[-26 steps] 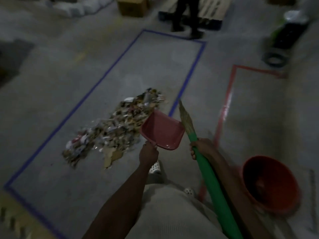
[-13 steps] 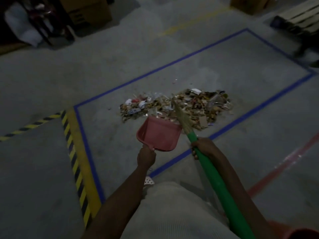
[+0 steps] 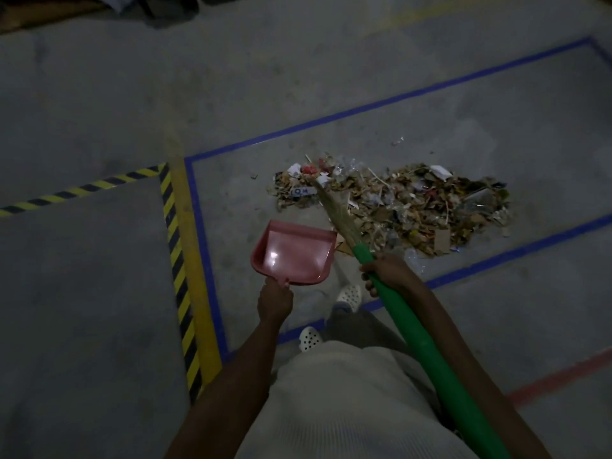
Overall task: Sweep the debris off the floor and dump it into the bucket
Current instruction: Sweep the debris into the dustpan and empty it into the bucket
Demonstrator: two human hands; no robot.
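Now the broom (image 3: 395, 309) reaches farther across the debris (image 3: 414, 203); left hand (image 3: 275, 298) fingers still wrap the dustpan (image 3: 294, 253), right hand (image 3: 387, 270) the broom.

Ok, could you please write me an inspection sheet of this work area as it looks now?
Surface: concrete floor, blue tape rectangle, dim light.
Job's things: debris pile inside the rectangle; pink dustpan empty, near it; broom bristles over the pile; bucket not in view.
Clutter: few stray bits beyond the pile.
Hands: left hand grips dustpan handle; right hand grips broom handle.
Cables: nothing seen.
Surroundings: hazard stripe, red line; dark shapes at top, unclear.
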